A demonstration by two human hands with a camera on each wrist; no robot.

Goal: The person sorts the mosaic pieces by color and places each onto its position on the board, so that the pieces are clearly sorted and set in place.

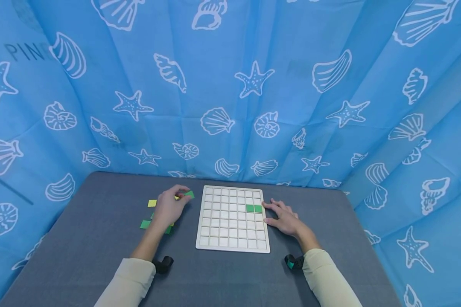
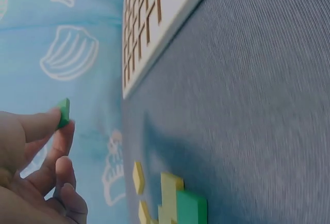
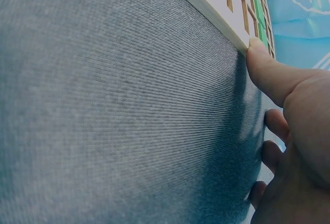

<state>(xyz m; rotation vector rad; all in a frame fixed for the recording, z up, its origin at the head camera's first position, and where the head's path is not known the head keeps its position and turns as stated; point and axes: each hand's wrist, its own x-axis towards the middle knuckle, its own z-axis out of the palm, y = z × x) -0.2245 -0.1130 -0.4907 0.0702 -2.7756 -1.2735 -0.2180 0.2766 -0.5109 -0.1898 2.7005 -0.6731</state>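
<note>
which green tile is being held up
The green tile pinched by the left hand; two green tiles sit in the white grid board, others lie on the gray table.

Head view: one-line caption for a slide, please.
Left hand pinches a green tile beside a white grid board bearing two green tiles; right hand touches the board's right edge.

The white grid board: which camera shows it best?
The head view: it shows nearly the whole board from above. The left wrist view catches one corner, cropped; the right wrist view only a slanting part beside the right hand.
</note>
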